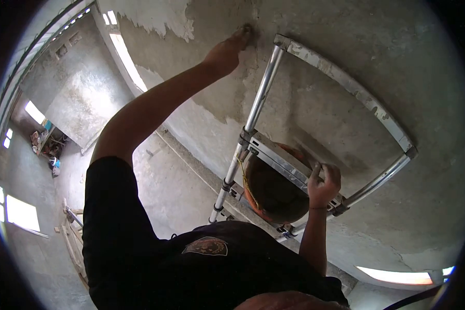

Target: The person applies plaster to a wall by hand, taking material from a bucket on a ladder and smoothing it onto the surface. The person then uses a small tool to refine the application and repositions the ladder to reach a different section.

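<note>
My left arm stretches up to the grey plastered wall [315, 113], and my left hand [235, 44] is right at its surface beside the top of the ladder. The fingers there are in dark shadow, and I cannot tell whether they hold anything. Lower down, my right hand [325, 183] has its fingers curled at a flat metal step of the telescopic aluminium ladder [263, 90]. Behind that step hangs an orange-rimmed bucket [253, 199] with a dark inside. A yellow cord [243, 175] runs by the ladder's left rail next to the bucket.
The ladder leans against the wall, its curved top bar [346, 82] touching or close to the plaster. Far below lies the concrete floor [163, 191]. Wooden pieces [70, 232] stand at lower left, and assorted items [49, 142] are piled by the far wall.
</note>
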{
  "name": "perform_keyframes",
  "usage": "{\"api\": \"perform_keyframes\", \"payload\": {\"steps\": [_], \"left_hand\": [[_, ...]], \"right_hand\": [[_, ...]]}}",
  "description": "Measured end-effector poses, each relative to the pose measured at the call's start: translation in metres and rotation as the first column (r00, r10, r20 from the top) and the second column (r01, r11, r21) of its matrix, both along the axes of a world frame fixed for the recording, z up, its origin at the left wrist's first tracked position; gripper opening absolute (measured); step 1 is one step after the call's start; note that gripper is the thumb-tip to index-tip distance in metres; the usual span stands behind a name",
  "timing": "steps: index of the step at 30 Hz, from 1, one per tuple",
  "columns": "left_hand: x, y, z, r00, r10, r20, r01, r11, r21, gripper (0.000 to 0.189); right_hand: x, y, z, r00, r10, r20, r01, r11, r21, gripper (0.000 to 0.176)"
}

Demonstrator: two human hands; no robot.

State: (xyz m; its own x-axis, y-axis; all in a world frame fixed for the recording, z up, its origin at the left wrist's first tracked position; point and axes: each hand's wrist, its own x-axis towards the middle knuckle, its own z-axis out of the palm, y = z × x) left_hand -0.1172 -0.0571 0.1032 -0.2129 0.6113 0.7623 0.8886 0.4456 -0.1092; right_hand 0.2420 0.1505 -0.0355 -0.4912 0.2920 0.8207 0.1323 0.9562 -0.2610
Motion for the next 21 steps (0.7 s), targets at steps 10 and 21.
{"api": "perform_keyframes", "payload": {"steps": [10,21], "left_hand": [[-0.031,0.026,0.071,0.981,-0.022,0.194,-0.061,0.91,0.409,0.072],[0.019,0.005,-0.048,0.939,-0.134,0.316,0.093,0.986,0.142,0.045]], "right_hand": [[-0.001,0.003,-0.008,0.999,-0.038,0.008,0.038,0.999,0.024,0.011],[-0.003,-0.001,-0.002,0.999,-0.032,0.005,0.032,0.999,0.02,0.01]]}}
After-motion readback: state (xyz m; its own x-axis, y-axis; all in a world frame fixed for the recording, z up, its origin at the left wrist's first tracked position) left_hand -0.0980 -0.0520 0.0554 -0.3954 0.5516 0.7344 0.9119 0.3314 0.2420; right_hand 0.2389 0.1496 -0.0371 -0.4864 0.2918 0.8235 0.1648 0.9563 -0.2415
